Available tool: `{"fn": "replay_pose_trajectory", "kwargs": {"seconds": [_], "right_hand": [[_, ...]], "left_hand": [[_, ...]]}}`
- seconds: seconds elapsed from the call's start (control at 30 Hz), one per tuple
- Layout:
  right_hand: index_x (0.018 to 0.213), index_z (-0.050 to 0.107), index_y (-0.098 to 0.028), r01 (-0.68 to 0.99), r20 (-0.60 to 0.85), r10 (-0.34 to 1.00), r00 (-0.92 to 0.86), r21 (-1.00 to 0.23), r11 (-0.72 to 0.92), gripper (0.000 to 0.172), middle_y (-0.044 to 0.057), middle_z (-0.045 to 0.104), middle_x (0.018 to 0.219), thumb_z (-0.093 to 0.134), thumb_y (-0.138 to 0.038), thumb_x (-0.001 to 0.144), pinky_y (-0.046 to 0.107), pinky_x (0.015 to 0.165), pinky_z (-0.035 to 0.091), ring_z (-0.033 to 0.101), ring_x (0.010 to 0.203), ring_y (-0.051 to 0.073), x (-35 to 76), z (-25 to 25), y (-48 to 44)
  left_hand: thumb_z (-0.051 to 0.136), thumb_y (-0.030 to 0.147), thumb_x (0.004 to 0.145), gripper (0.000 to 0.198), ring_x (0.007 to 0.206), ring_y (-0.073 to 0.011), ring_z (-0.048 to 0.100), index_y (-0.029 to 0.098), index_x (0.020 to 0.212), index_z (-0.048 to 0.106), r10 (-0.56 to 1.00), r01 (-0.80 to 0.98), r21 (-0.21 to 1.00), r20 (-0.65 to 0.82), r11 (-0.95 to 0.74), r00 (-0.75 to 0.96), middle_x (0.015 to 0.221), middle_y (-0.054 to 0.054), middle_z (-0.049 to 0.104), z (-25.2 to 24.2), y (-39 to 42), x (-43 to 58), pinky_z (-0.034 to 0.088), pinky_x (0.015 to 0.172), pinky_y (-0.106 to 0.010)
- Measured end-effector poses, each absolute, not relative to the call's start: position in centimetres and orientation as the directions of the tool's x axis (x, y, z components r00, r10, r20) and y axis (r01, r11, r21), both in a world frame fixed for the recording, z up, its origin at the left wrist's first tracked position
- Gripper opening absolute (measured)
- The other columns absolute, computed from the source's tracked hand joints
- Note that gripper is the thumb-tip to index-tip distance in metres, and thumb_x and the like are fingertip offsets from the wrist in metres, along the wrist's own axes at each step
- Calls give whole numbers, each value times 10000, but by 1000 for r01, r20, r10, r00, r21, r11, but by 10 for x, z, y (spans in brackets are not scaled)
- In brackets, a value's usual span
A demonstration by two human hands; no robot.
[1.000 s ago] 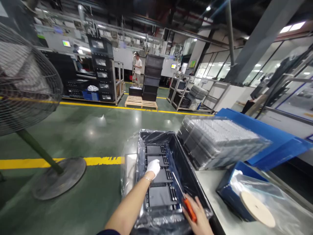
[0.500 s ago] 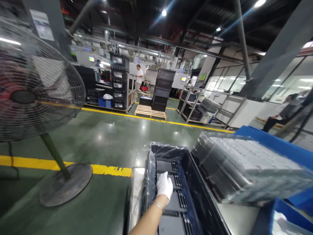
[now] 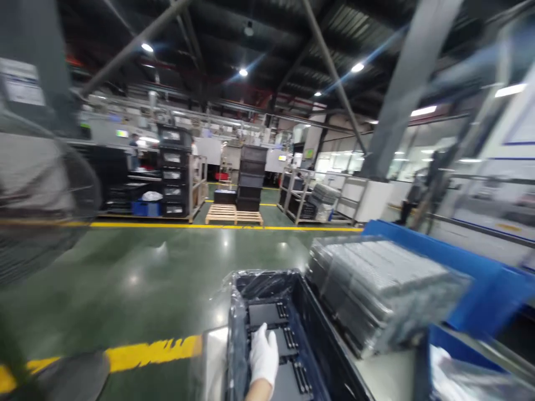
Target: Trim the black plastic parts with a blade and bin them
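Panels [image 3: 281,338] — beneath left hand [image 3: 264,356]

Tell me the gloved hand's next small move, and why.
Probably settle the gloved left hand flat on the second dark panel from the far end of the black bin, to steady it: the hand overlaps that panel in view and shows no grip on it, though whether they touch is unclear.

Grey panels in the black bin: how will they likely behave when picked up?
The panels look stiff: straight edges, no visible sag. Probably somewhat slippery, given their smooth-looking faces. Unlikely to roll, since they lie flat in the bin.
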State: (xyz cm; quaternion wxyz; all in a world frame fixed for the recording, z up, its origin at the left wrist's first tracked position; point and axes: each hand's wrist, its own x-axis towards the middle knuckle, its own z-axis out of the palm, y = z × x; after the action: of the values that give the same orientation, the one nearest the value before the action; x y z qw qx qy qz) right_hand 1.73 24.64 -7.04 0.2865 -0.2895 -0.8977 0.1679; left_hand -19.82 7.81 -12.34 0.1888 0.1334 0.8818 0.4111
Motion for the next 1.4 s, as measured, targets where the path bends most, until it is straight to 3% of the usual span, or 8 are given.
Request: {"fn": "replay_pose_trajectory", "kwargs": {"seconds": [0.13,0.2,0.3,0.53,0.7,0.97,1.17,1.4], "right_hand": [[1099,699,-219,473,378,612,-695,-401,785,403,64,719,1117,633,-586,946,423,877,592,699,998,223,56,-27,263],[1091,693,-201,509,379,622,-685,-363,781,325,69,709,1148,618,-498,986,474,1009,521,669,1078,221,50,3,285],[1144,675,-191,569,351,653,-671,-320,757,296,85,669,1252,641,-437,984,511,1065,471,613,1197,250,18,41,327],[999,693,-167,696,62,752,-656,-336,635,259,23,709,1017,623,-416,1004,357,817,587,687,879,178,-19,64,361],[982,695,-152,744,-46,771,-635,-306,594,334,16,713,988,612,-475,1001,367,821,589,697,893,197,-13,71,358],[1021,699,-166,813,-111,808,-579,-150,562,285,36,715,1056,629,-441,996,361,827,585,692,917,189,-33,75,364],[1166,656,-170,839,-59,837,-545,-30,544,298,69,683,1160,636,-415,997,417,878,583,681,987,202,-51,73,366],[1208,639,-175,811,221,787,-576,32,584,317,80,664,1202,642,-408,993,426,885,579,671,1009,209,-49,80,369]], "left_hand": [[346,231,1004,516,1419,-222,483,42,1454,513,415,115,783,-193,612,-889,1513,-181,522,-133,81,-213,348,1190,-274],[372,246,990,502,1405,-221,500,77,1431,546,417,127,784,-178,607,-891,1491,-162,552,-138,83,-219,372,1173,-267],[404,269,971,483,1381,-235,527,123,1396,581,402,129,783,-163,608,-901,1466,-139,582,-144,84,-224,411,1150,-288],[408,286,977,476,1372,-233,538,131,1391,582,398,126,775,-172,620,-901,1457,-134,592,-148,85,-225,422,1141,-289],[409,281,998,482,1390,-222,519,124,1433,549,423,121,763,-213,635,-881,1494,-133,556,-139,86,-220,400,1155,-268],[318,266,1045,540,1458,-246,432,15,1515,402,468,93,765,-288,637,-836,1551,-195,465,-130,86,-214,313,1216,-299],[304,251,1046,551,1462,-290,416,-20,1522,369,488,74,794,-294,603,-822,1563,-219,436,-126,85,-214,298,1225,-357],[323,214,1034,538,1462,-277,421,-41,1502,399,467,54,802,-291,595,-835,1553,-223,453,-120,84,-210,300,1220,-338]]}}
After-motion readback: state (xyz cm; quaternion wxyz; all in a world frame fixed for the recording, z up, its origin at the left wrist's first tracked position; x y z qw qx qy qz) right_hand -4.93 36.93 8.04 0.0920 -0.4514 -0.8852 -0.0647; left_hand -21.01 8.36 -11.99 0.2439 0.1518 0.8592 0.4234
